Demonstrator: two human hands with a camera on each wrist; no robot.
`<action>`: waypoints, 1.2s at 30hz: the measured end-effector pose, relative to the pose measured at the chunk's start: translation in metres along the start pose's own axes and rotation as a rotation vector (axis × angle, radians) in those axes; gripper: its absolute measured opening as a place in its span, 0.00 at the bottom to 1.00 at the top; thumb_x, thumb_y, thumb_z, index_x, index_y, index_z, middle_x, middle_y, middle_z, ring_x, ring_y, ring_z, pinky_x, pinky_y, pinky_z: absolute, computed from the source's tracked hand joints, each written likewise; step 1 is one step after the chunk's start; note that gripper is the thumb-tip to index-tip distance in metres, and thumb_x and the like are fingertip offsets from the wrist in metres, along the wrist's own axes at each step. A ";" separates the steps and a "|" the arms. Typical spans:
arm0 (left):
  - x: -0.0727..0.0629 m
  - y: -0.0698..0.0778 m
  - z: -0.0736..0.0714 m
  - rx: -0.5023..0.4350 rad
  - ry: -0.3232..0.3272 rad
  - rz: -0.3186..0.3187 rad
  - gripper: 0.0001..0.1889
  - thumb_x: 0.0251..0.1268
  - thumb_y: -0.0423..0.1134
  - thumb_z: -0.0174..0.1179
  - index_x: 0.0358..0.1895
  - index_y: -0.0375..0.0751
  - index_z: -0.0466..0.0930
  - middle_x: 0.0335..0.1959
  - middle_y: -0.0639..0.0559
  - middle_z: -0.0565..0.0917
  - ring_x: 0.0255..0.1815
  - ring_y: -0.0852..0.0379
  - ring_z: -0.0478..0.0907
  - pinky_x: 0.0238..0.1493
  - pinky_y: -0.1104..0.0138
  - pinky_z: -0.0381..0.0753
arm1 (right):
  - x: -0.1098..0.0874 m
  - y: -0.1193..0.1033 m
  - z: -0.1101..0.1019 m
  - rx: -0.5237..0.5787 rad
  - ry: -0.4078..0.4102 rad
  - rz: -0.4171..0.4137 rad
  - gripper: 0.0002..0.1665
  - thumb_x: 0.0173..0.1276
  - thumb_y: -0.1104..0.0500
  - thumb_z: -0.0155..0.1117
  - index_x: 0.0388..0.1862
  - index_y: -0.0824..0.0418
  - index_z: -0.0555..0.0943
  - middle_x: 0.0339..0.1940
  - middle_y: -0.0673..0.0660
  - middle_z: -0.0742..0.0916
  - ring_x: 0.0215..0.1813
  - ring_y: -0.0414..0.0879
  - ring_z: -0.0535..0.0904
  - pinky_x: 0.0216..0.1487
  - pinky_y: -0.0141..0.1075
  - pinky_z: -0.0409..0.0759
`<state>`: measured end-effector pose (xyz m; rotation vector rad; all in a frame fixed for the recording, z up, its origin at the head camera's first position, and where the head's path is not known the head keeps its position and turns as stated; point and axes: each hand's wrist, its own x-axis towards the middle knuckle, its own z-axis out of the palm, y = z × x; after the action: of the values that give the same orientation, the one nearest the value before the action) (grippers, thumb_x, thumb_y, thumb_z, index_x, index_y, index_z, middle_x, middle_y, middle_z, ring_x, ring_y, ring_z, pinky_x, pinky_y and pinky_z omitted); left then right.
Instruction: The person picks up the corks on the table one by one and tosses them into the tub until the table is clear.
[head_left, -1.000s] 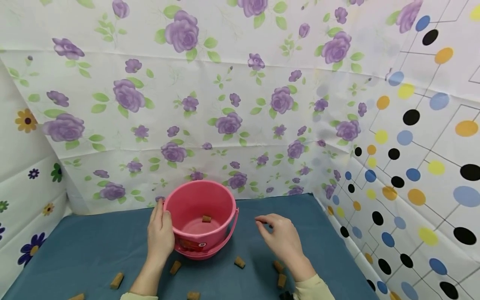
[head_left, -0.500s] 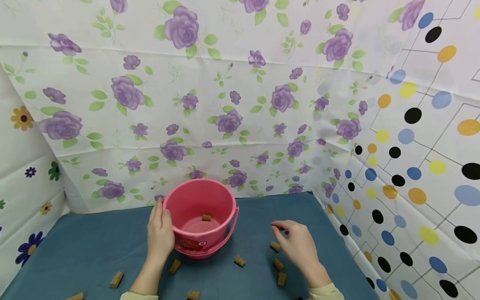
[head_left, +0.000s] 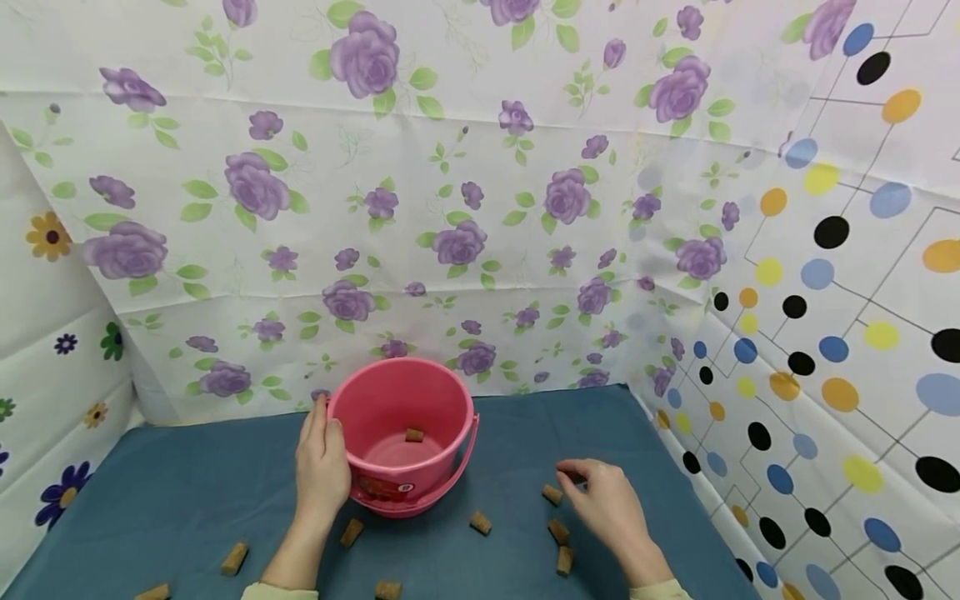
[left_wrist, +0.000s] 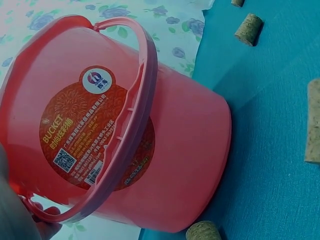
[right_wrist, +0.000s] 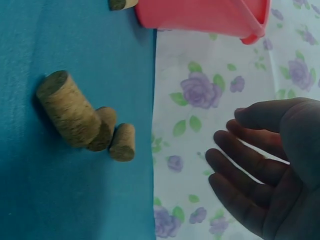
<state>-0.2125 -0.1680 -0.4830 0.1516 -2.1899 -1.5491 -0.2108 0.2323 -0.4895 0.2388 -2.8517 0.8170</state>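
A pink bucket [head_left: 401,417] stands upright with one cork [head_left: 414,435] on its inside floor. My left hand [head_left: 322,467] rests on the bucket's left side, its fingers straight up along the wall near the rim. In the left wrist view, the bucket's handle [left_wrist: 145,85] hangs down across a red label [left_wrist: 75,125]. My right hand [head_left: 603,500] is over the cloth, right of the bucket, its fingers loosely bent and holding nothing. Nearest to it lie a cork [head_left: 552,494], a second cork [head_left: 558,532] and a third cork [head_left: 565,561].
More corks lie on the blue cloth [head_left: 225,475]: one cork [head_left: 481,523] right of the bucket's front, another cork [head_left: 352,532] beside the left wrist, and several towards the near edge. A flowered sheet [head_left: 420,208] rises behind, a dotted sheet [head_left: 817,400] at the right.
My right hand has moved right and nearer, away from the bucket; a cork now shows to the left of its fingertips. The left hand and bucket have stayed in place.
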 end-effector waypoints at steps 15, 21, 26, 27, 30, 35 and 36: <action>0.000 0.000 -0.002 0.013 -0.008 -0.010 0.32 0.90 0.45 0.37 0.88 0.38 0.50 0.87 0.36 0.51 0.86 0.32 0.47 0.80 0.34 0.52 | 0.006 0.020 0.012 0.021 -0.193 0.059 0.16 0.74 0.56 0.73 0.58 0.57 0.91 0.50 0.53 0.92 0.49 0.51 0.89 0.43 0.49 0.88; 0.000 0.001 -0.002 0.023 -0.013 -0.009 0.31 0.90 0.44 0.38 0.88 0.38 0.50 0.87 0.35 0.51 0.86 0.32 0.47 0.80 0.34 0.52 | 0.007 0.018 0.014 0.017 -0.203 0.053 0.17 0.74 0.55 0.74 0.58 0.58 0.91 0.50 0.54 0.92 0.49 0.51 0.89 0.42 0.49 0.88; 0.000 0.000 -0.001 0.029 -0.009 -0.007 0.31 0.90 0.44 0.38 0.88 0.38 0.51 0.87 0.35 0.52 0.86 0.32 0.48 0.80 0.33 0.52 | 0.009 0.018 0.018 0.028 -0.203 0.041 0.17 0.74 0.52 0.75 0.57 0.58 0.91 0.49 0.54 0.93 0.46 0.48 0.89 0.41 0.47 0.89; 0.000 0.000 -0.001 0.030 -0.010 -0.006 0.31 0.90 0.44 0.38 0.88 0.38 0.50 0.87 0.34 0.52 0.86 0.31 0.48 0.80 0.33 0.52 | 0.009 0.018 0.019 0.028 -0.201 0.040 0.17 0.74 0.52 0.75 0.56 0.58 0.91 0.49 0.54 0.93 0.45 0.48 0.89 0.41 0.46 0.89; 0.000 0.000 -0.001 0.029 -0.010 -0.007 0.31 0.90 0.45 0.37 0.88 0.38 0.50 0.87 0.34 0.52 0.86 0.31 0.48 0.79 0.33 0.53 | 0.010 0.018 0.021 0.017 -0.198 0.039 0.17 0.73 0.52 0.75 0.56 0.58 0.92 0.49 0.54 0.93 0.44 0.47 0.89 0.40 0.46 0.88; -0.001 0.001 -0.001 0.025 -0.012 -0.014 0.31 0.90 0.45 0.37 0.88 0.38 0.50 0.87 0.35 0.51 0.86 0.32 0.48 0.79 0.33 0.53 | 0.011 0.023 0.024 -0.012 -0.220 0.061 0.18 0.73 0.52 0.76 0.57 0.58 0.91 0.51 0.55 0.92 0.47 0.50 0.89 0.42 0.49 0.88; -0.001 0.001 -0.001 0.025 -0.014 -0.015 0.31 0.90 0.45 0.37 0.88 0.39 0.50 0.87 0.35 0.51 0.86 0.32 0.47 0.79 0.33 0.53 | 0.010 0.023 0.025 -0.016 -0.227 0.066 0.18 0.73 0.52 0.76 0.57 0.58 0.91 0.52 0.55 0.92 0.48 0.51 0.89 0.43 0.50 0.88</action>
<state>-0.2109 -0.1681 -0.4822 0.1665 -2.2247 -1.5355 -0.2285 0.2374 -0.5204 0.2510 -3.0913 0.8279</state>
